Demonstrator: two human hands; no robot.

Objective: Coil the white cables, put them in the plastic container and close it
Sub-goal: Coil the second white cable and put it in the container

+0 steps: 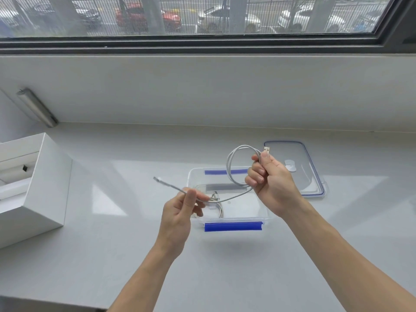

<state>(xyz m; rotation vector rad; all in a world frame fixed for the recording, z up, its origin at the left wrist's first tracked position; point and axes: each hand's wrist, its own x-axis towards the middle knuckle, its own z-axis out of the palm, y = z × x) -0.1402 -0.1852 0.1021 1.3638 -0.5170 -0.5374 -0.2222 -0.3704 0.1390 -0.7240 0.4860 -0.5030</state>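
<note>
I hold one white cable (229, 163) above the clear plastic container (258, 218). My right hand (270, 179) grips a loop of it, and the USB plug sticks up past my thumb. My left hand (180, 210) pinches the free end, whose small connector points up and to the left. The open container with blue clips sits on the white counter under both hands. A second coiled white cable (217, 209) lies inside it, partly hidden by my left fingers. The clear lid (313, 176) with a blue seal lies flat just right of the container.
An open white cardboard box (38, 188) stands at the left edge of the counter. A metal bar (37, 108) is fixed to the left wall. A white wall and a dark-framed window rise behind the counter.
</note>
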